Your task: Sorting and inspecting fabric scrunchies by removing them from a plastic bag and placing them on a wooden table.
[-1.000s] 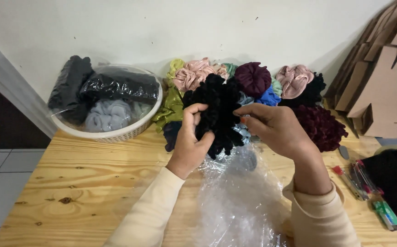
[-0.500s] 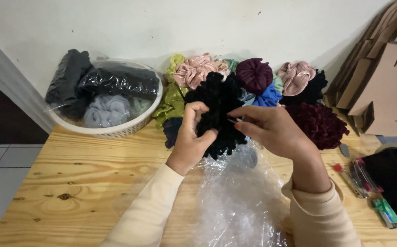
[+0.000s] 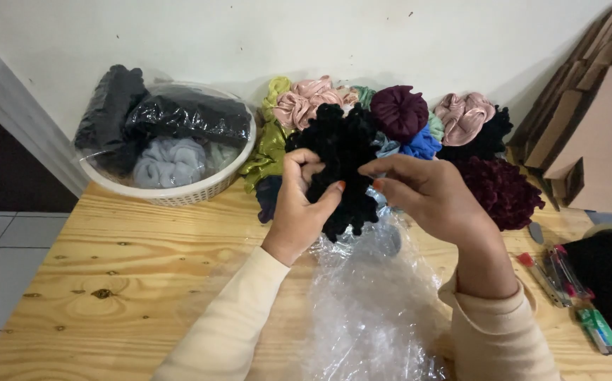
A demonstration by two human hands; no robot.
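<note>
I see both hands up over the clear plastic bag (image 3: 369,303) — left hand (image 3: 299,212) clenched round the black scrunchie (image 3: 341,159), right hand (image 3: 429,194) pinching its edge, apparently to steady it.

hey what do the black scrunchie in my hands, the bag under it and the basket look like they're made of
Black scrunchie: soft matte fabric, probably velvet or plush; its ruffles look fuzzy and swallow light. Bag: thin clear plastic film, crinkled, with glossy white glints. Basket: likely moulded white plastic, with a lattice wall and smooth rim. Both hands, left and right, hold the scrunchie.
</note>
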